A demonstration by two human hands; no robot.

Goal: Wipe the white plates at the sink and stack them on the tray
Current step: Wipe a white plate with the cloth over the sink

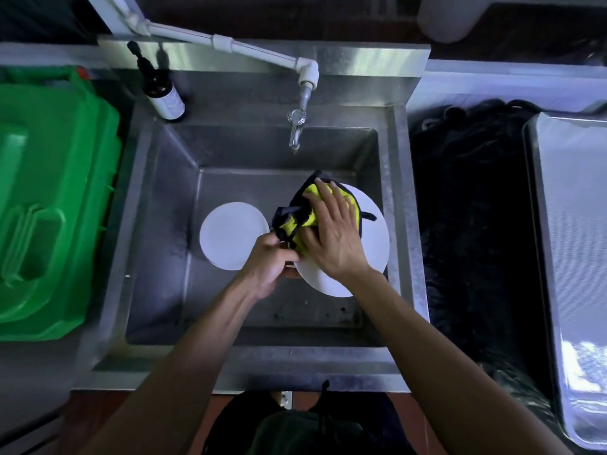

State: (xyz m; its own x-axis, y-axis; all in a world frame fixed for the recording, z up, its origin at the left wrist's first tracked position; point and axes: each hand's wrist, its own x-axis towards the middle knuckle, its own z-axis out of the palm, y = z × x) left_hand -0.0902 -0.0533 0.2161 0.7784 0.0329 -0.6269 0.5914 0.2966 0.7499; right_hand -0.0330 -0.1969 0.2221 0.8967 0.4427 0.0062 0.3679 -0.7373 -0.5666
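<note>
Over the steel sink [157, 198], a white plate [374, 238] held tilted above the basin, toward its right wall. Gripped at its lower left rim by the left hand [272, 264], fingers curled around the edge, thumb on top. Pressed flat on the plate face, a yellow cloth with dark trim [297, 221], bunched and folded, one corner sticking up toward the back of the sink. On top of the cloth the right hand [331, 234], palm down, fingers spread and nearly straight, pushing the cloth against the plate rather than clutching it.

Just left of the held plate, a small stack of white plates [230, 234] lying flat on the sink floor, partly covered at its right edge by the left hand and the cloth. Cannot tell how many in the stack.

Above the basin, a tap [297, 126] on a white pipe, no water visible. At the back left corner of the sink, a dark bottle with a pump [159, 87]. To the left, a green bin [56, 198] with closed lid. At far right, a metal tray [571, 257], well apart from the plates, separated from the sink by a dark gap.
</note>
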